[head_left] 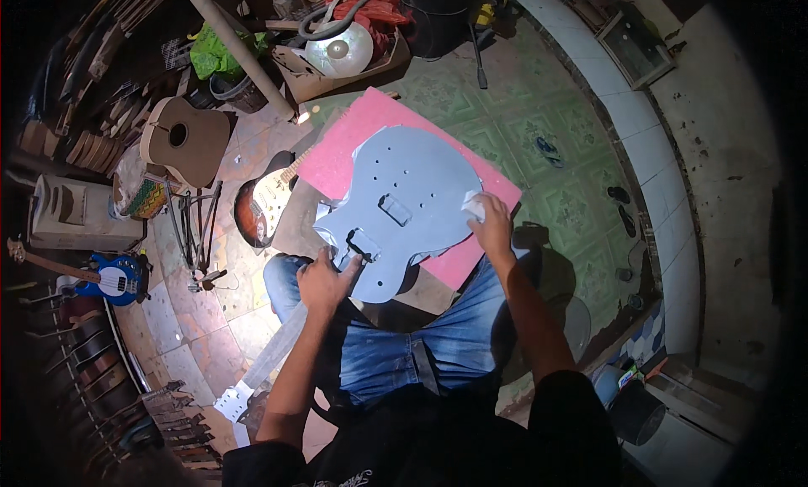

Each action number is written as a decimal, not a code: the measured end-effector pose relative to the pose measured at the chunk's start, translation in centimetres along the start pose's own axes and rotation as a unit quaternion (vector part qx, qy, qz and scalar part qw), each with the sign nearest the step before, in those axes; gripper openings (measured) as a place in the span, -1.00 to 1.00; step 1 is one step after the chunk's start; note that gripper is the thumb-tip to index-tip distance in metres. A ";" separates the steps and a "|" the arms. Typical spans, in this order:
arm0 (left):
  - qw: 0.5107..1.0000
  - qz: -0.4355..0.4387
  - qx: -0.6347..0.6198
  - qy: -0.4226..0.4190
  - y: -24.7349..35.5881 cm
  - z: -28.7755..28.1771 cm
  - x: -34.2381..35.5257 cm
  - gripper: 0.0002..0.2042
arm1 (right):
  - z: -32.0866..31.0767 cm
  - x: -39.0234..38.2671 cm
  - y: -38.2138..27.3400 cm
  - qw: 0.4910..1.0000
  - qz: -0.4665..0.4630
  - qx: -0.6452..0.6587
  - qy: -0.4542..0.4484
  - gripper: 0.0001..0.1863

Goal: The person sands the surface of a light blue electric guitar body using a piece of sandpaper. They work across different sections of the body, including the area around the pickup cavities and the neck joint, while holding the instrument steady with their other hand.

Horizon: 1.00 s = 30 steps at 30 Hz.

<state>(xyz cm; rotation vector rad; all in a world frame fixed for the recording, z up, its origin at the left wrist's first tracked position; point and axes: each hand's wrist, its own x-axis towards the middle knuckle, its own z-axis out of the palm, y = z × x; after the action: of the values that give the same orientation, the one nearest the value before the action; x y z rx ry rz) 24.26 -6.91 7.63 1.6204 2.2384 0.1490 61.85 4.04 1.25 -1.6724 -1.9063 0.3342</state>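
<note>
A grey-coated electric guitar body (421,171) lies over my lap on a pink board (370,117). Two rectangular openings and several small holes are cut in its face. A pale neck (273,348) runs toward the lower left, ending in a white headstock (234,401); my hand and arm hide where it meets the body. My left hand (324,281) grips the guitar there, thumb over the near opening's edge. At the body's right edge, my right hand (495,226) pinches a small white folded piece (473,205), perhaps sandpaper, against the rim.
Left of the board lie a sunburst electric guitar (265,205), a metal stand (194,243) and an acoustic guitar body (185,142). A blue guitar (118,278) stands farther left. A cardboard box (307,85) and black bucket (433,20) are at the back. Sandals (549,150) lie on green tiles.
</note>
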 end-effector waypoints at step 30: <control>1.000 -0.005 0.003 0.000 -0.5 0.0 -0.1 -0.18 | 3.0 -3.5 -11.5 0.980 -0.147 0.007 -0.134 -0.35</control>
<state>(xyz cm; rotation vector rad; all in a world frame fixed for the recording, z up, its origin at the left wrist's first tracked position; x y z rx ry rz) 23.80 -7.18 7.48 1.6113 2.2483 0.1399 50.91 -0.93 4.13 -1.3621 -2.3066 0.4713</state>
